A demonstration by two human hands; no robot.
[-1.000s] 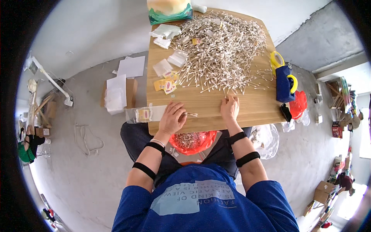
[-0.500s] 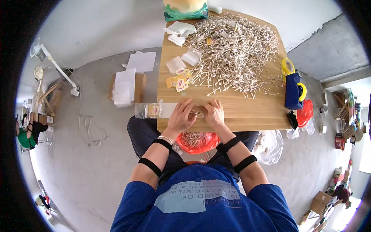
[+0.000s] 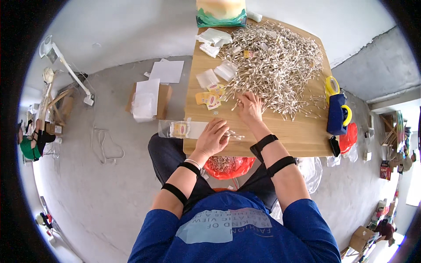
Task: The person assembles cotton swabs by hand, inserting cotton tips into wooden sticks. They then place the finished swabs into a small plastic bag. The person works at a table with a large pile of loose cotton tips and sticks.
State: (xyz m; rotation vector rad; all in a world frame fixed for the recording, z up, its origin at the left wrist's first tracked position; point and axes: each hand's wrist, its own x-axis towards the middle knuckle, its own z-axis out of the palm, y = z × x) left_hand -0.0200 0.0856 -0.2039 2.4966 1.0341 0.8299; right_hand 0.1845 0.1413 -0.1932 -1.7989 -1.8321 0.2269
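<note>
My left hand is closed around a small bundle of cotton swabs near the table's front edge, their ends sticking out to the right. Beside it on the left lies a clear plastic bag holding swabs and a yellow card. My right hand reaches to the near edge of a big heap of loose cotton swabs. Its fingers are curled down at the swabs; what lies between them, if anything, is hidden.
Yellow cards and small clear bags lie left of the heap. A blue tape dispenser with yellow rolls stands at the table's right edge. A red bag of swabs sits below the front edge, and a printed box stands far back.
My right hand has left the bundle beside my left hand and moved forward to the swab heap. The left hand keeps the bundle. The whole view has shifted slightly.
</note>
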